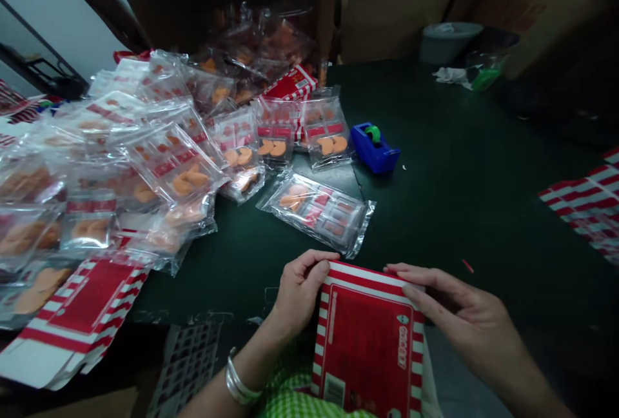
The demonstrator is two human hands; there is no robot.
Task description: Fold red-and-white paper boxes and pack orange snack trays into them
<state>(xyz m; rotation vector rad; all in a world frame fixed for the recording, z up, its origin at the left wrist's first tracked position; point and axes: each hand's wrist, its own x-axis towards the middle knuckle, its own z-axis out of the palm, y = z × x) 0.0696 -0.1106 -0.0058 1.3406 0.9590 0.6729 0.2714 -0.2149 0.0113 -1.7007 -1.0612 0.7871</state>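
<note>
Head view, looking down: fingers and thumbs of both hands pinch the top edge of a red box with striped borders (370, 334), one hand near each upper corner. The left hand (300, 286) has its thumb on the near face and its fingers curled behind. The right hand (459, 308) lays its thumb on the other corner, fingers stretched along the top; their tips are partly hidden, so how firmly they grip is hard to say. The box is upright, leaning close to the person's lap, at the table's near edge.

The step in hand looks like working the box's top end; the next move seems to call for even thumbs and a steady box. Both forearms angle inward from below, the left wrist wearing a silver bracelet (238, 380).

Just beyond the hands, one clear packet (322, 208) lies on the dark green table (449, 179). Past it sits a blue tape dispenser (376, 150); leftward spreads a heap of similar packets (169, 160).
</note>
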